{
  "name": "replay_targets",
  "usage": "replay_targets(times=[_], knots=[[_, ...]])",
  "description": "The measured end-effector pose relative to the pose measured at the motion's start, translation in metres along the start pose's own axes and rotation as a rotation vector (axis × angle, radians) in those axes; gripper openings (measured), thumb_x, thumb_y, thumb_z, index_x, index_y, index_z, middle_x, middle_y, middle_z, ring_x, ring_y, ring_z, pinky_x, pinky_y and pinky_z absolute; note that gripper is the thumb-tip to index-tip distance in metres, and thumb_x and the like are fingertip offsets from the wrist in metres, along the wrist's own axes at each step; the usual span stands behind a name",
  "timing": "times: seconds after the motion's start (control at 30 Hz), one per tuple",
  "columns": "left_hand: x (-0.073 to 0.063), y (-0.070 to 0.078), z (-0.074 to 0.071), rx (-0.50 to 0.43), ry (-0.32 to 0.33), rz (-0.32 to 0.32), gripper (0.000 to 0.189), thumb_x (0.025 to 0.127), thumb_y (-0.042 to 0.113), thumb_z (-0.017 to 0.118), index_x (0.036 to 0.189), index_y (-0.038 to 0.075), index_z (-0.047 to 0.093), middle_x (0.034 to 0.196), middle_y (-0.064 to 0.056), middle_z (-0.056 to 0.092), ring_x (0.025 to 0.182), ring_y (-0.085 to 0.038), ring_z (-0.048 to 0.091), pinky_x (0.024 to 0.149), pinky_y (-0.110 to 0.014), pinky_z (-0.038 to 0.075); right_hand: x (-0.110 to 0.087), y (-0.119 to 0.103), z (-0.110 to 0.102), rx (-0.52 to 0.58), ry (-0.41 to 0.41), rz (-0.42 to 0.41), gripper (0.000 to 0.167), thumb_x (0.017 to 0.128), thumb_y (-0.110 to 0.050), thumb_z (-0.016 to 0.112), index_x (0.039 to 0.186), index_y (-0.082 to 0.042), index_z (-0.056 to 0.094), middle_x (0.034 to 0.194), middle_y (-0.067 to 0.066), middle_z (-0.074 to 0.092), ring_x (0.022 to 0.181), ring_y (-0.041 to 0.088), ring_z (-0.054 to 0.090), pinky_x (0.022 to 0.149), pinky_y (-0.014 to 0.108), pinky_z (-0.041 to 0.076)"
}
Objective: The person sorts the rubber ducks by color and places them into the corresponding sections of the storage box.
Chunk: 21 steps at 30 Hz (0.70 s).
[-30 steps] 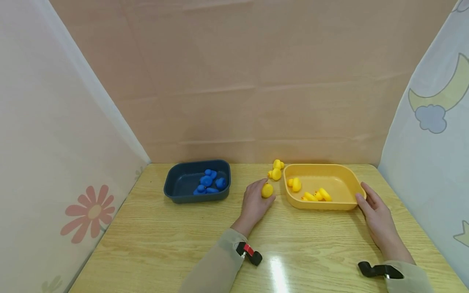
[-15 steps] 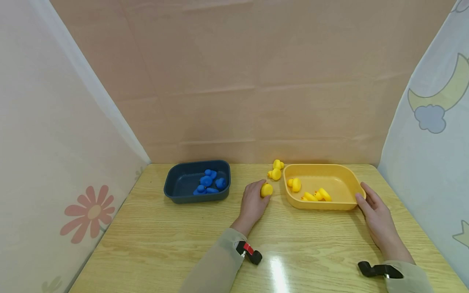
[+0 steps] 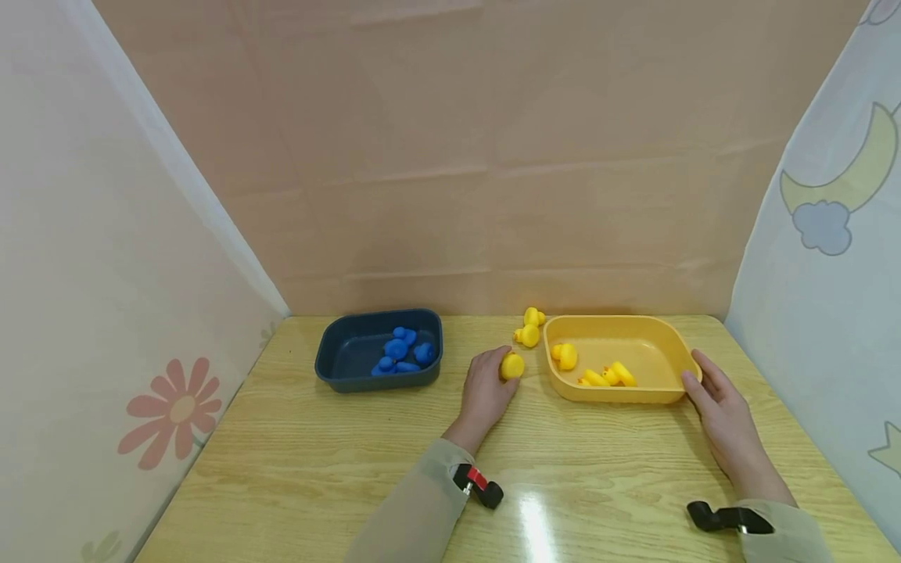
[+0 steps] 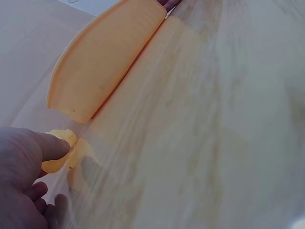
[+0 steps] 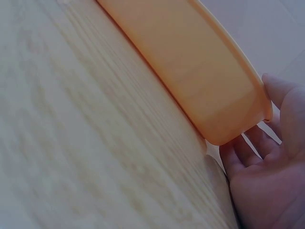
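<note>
In the head view my left hand (image 3: 487, 391) pinches a yellow rubber duck (image 3: 512, 366) between thumb and fingers, low over the table. Its flat round base faces the camera; the head is hidden. Two more yellow ducks, a nearer one (image 3: 527, 335) and a farther one (image 3: 534, 317), lie just beyond that hand. My right hand (image 3: 728, 418) holds the front right corner of a yellow tray (image 3: 626, 397), thumb at the rim and fingers against the outer end, as the right wrist view shows. Inside the tray, at its left and front, lie a few yellow ducks (image 3: 565, 356).
To the left stands a dark blue tray (image 3: 380, 381) with several blue ducks (image 3: 396, 348) in it. The wooden table (image 3: 296, 461) ends at a tan backdrop (image 3: 394, 195), with patterned cloth (image 3: 809, 313) on either side.
My left hand has drawn slightly to the left with the duck, and its thumb has come closer to it. My right hand and both trays have stayed in place.
</note>
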<state>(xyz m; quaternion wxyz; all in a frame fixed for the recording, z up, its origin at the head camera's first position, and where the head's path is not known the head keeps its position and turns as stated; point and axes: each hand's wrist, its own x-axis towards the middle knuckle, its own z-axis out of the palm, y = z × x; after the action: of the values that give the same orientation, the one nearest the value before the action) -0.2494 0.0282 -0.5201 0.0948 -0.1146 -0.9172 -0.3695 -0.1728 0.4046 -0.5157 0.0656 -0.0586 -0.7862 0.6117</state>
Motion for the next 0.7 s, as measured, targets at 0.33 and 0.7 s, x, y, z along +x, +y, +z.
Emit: replay_targets(times=[0.33, 0.7], knots=[[0.000, 0.008, -0.006, -0.092, 0.050, 0.005, 0.059, 0.100, 0.023, 0.087, 0.154, 0.017, 0.064, 0.150, -0.003, 0.067, 0.139, -0.026, 0.057, 0.118, -0.045, 0.048, 0.001, 0.000, 0.001, 0.006, 0.001, -0.003, 0.073, 0.118, -0.039, 0.051, 0.179, -0.026, 0.011, 0.184, 0.001, -0.002, 0.167, 0.012, 0.001, 0.120, 0.009, 0.023], [0.002, 0.042, -0.018, -0.200, 0.072, 0.053, 0.056, 0.099, 0.025, 0.088, 0.150, 0.019, 0.066, 0.148, 0.003, 0.068, 0.140, -0.022, 0.054, 0.118, -0.042, 0.048, 0.000, 0.002, 0.000, 0.016, -0.004, -0.012, 0.074, 0.118, -0.038, 0.051, 0.179, -0.024, 0.011, 0.184, 0.000, -0.002, 0.167, 0.011, -0.001, 0.119, 0.008, 0.023]])
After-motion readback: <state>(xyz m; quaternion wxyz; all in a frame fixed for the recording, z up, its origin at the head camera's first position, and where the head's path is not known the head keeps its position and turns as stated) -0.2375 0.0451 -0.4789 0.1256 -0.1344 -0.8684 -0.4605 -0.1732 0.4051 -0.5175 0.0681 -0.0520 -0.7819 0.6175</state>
